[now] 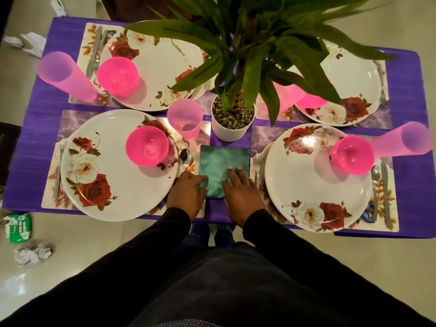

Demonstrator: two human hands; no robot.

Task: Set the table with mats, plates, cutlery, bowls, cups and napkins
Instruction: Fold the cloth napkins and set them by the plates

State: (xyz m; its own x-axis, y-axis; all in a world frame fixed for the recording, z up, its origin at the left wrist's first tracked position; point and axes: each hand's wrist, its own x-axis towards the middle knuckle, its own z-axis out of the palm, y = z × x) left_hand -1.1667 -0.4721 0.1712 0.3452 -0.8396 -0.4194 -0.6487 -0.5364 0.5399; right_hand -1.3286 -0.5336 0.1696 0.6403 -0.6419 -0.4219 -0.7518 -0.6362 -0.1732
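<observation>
On the floor, well to the left of the hands, a crumpled green packet [18, 227] is showing white lettering, but the words are too blurred to read for certain. A ball of crumpled paper [33, 252] is lying just below it.

Both hands are meeting on a folded green napkin [224, 166] that is lying on the purple table [33, 166] between the two near place settings. The left hand [187, 192] is curling its fingers around the napkin's lower left edge, pinching the cloth. The right hand [243, 193] is lying flat on the napkin's lower right part, fingers straight and close together, pressing down.

Just left of the left hand, a spoon [185, 158] is resting on a mat beside a flowered plate [113, 166], and a pink bowl [147, 146] is sitting on that plate's far side. A pink cup [185, 120] is standing beyond the spoon. Just right of the right hand, a fork [257, 165] is lying against the other near plate [316, 182], which is carrying its own pink bowl [352, 154]. Directly beyond the napkin, a potted plant [232, 120] in a white pot is standing at the table's middle.
</observation>
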